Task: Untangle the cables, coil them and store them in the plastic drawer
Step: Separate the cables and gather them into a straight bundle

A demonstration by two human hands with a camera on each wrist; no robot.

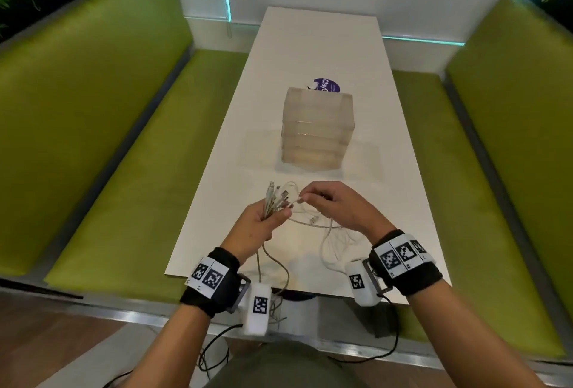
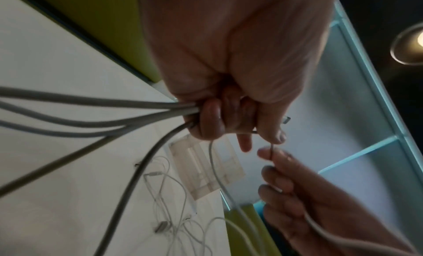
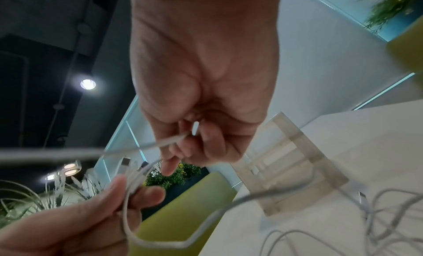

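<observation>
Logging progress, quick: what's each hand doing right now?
Left hand: grips a bundle of thin white cables just below their plugs.
Right hand: pinches the end of one thin white cable.

Loose cables [image 1: 328,232] (seemingly tangled) lie before the drawer unit [image 1: 316,130].

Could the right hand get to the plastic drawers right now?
Probably yes. The plastic drawers stand just beyond the right hand with bare table between. But that hand is pinching a cable end, so it would have to let go first.
</observation>
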